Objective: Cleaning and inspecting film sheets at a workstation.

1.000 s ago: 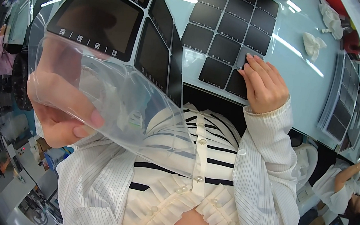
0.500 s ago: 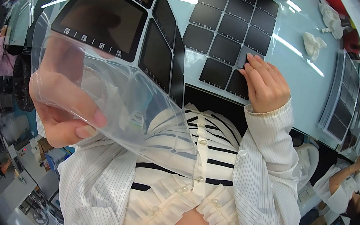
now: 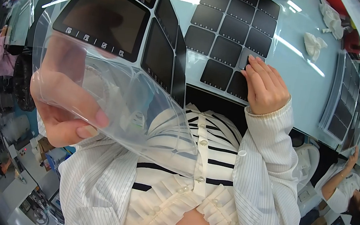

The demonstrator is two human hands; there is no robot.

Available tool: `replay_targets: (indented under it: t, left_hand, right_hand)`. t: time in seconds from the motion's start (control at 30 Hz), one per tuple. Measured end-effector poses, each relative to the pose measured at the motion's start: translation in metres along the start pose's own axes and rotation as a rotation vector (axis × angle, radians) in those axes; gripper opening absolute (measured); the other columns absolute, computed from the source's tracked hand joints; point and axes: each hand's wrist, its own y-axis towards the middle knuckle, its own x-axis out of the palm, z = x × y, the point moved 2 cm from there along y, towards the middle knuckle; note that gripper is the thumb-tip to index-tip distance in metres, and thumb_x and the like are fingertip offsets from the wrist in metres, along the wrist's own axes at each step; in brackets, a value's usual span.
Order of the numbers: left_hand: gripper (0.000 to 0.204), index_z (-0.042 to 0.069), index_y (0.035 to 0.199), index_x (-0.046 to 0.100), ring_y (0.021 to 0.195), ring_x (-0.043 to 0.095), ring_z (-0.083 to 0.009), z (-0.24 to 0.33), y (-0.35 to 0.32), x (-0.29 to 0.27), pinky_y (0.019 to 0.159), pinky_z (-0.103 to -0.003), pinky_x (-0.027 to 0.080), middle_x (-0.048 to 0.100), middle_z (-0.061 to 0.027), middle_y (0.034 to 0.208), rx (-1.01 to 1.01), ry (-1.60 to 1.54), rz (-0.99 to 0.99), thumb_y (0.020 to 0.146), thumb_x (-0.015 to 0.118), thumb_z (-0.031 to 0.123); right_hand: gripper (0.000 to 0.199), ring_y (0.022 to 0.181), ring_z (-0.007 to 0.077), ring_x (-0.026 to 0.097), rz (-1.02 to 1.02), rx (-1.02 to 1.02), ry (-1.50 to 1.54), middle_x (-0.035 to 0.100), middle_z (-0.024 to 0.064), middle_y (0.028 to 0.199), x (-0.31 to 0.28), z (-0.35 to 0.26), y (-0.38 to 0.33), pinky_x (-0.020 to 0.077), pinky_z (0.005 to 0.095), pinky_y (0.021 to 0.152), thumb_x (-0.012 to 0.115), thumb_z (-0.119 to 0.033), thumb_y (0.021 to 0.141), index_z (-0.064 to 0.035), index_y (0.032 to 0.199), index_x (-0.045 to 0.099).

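Bench [image 3: 309,92] seen across the upper view; little net change noted. Clear sheet of dark panels [image 3: 126,54], held up at left in front of the bench, seen to have shifted slightly rightward over the last second; its clear margin is pinched between thumb and finger of the left hand [image 3: 55,112]. Sheet of similar panels [image 3: 232,30] left lying on the bench; right hand [image 3: 267,85] kept in place, fingers extended together, no grip visible. One paler panel [image 3: 245,57] is partly covered by its fingertips; handling judged to be paused, with no step completed in this interval.
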Motion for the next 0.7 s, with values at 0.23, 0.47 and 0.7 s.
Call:
replay_targets:
  t: [0.23,0.47,0.7]
  left_hand:
    - [0.026,0.0,0.08,0.063,0.098,0.048,-0.0309,-0.015,0.018,0.006,0.08,-0.03,0.039,0.043,-0.0255,0.11,0.017,-0.016,-0.036,0.056,0.06,0.009]
    - [0.026,-0.002,0.08,0.062,0.094,0.049,-0.0289,-0.02,0.033,0.02,0.079,-0.029,0.039,0.047,-0.0241,0.104,0.028,-0.017,-0.055,0.057,0.059,0.008]
    - [0.025,-0.004,0.08,0.06,0.09,0.05,-0.027,0.005,-0.007,-0.009,0.077,-0.028,0.039,0.05,-0.0226,0.098,0.046,-0.039,-0.101,0.057,0.059,0.007]
  right_hand:
    - [0.01,0.084,0.0265,0.065,0.079,0.18,0.166,0.067,0.0121,0.086,0.001,0.006,-0.004,0.0535,0.0337,0.072,0.07,-0.003,0.069,0.0005,0.076,0.063]
    - [0.009,0.085,0.0266,0.065,0.027,0.043,0.068,0.067,0.0119,0.087,-0.001,-0.003,0.0,0.0534,0.0346,0.073,0.07,-0.005,0.071,0.0004,0.075,0.064]
    - [0.009,0.087,0.0267,0.065,-0.027,0.052,0.019,0.067,0.0115,0.087,-0.003,0.002,-0.002,0.0532,0.0354,0.074,0.069,-0.007,0.072,-0.0003,0.075,0.064]
